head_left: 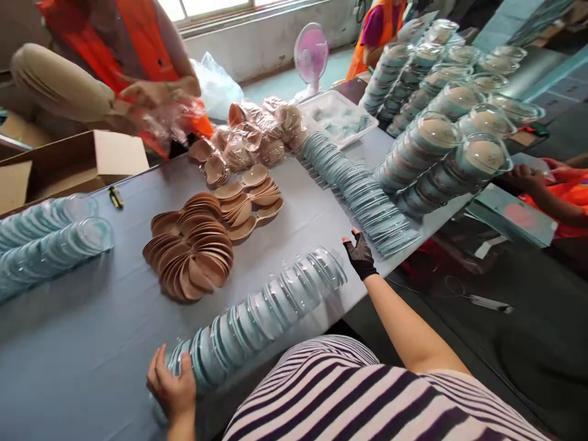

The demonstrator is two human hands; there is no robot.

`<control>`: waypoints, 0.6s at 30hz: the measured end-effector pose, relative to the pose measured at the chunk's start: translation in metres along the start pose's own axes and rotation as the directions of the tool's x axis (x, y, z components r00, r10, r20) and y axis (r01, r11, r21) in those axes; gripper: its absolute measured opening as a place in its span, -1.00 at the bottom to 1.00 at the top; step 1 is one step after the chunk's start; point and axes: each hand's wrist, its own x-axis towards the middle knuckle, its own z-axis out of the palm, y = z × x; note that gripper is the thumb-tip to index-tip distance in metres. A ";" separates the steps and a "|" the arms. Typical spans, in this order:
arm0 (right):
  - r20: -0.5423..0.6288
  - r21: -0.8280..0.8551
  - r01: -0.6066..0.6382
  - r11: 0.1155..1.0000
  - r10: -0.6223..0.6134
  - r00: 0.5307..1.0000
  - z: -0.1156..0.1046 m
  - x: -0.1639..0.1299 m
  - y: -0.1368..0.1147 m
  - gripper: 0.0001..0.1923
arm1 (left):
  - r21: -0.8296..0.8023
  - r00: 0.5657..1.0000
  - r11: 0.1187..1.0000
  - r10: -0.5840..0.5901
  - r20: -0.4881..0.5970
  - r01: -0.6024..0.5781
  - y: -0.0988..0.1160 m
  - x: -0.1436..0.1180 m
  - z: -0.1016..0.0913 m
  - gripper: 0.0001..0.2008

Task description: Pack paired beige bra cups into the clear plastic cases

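Already many filled cups [452,116] stood stacked beyond the gloved right hand [359,256], which pressed closed-fingered on one end of a lying row of lids [261,318] while the left hand [171,386] cupped the other end.

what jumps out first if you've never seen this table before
A long row of nested clear plastic lids lies across the near table edge, the left hand gripping its near end and the gloved right hand at its far end. Behind it sits a fanned heap of brown spoons, and at the far right stand stacks of clear lidded bowls.
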 end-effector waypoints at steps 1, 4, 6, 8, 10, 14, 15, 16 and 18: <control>-0.025 0.016 0.011 1.000 -0.011 1.000 -0.005 0.026 -0.003 -0.31 | -0.034 0.998 0.999 0.041 0.044 -0.039 0.023 0.003 0.013 -0.35; -0.072 0.026 0.083 0.996 -0.081 0.994 -0.019 0.128 -0.018 -0.32 | -0.166 0.945 0.978 0.167 0.280 -0.123 0.099 0.012 0.076 -0.42; -0.093 -0.001 0.148 0.989 -0.147 0.985 -0.026 0.210 -0.031 -0.31 | -0.203 0.850 0.973 0.198 0.488 -0.111 0.153 0.016 0.129 -0.41; -0.104 -0.041 0.198 0.979 -0.201 0.974 -0.031 0.294 -0.045 -0.26 | -0.132 0.724 0.990 0.123 0.679 -0.045 0.202 0.020 0.182 -0.33; -0.103 -0.079 0.228 0.971 -0.235 0.966 -0.033 0.373 -0.057 -0.20 | 0.047 0.604 0.999 -0.043 0.796 0.009 0.242 0.022 0.225 -0.20; -0.035 -0.130 0.230 0.965 -0.236 0.971 -0.026 0.496 -0.064 -0.08 | 0.367 0.544 0.926 -0.265 0.796 -0.087 0.279 0.018 0.268 0.01; -0.009 -0.146 0.226 0.963 -0.230 0.973 -0.022 0.518 -0.064 -0.04 | 0.399 0.553 0.908 -0.269 0.789 -0.128 0.280 0.015 0.271 0.01; 0.013 -0.162 0.218 0.962 -0.219 0.976 -0.017 0.538 -0.062 0.00 | 0.421 0.561 0.892 -0.266 0.784 -0.164 0.278 0.012 0.273 0.00; 0.040 -0.190 0.187 0.964 -0.183 0.982 -0.007 0.569 -0.059 0.10 | 0.453 0.580 0.863 -0.256 0.773 -0.223 0.273 0.005 0.277 -0.01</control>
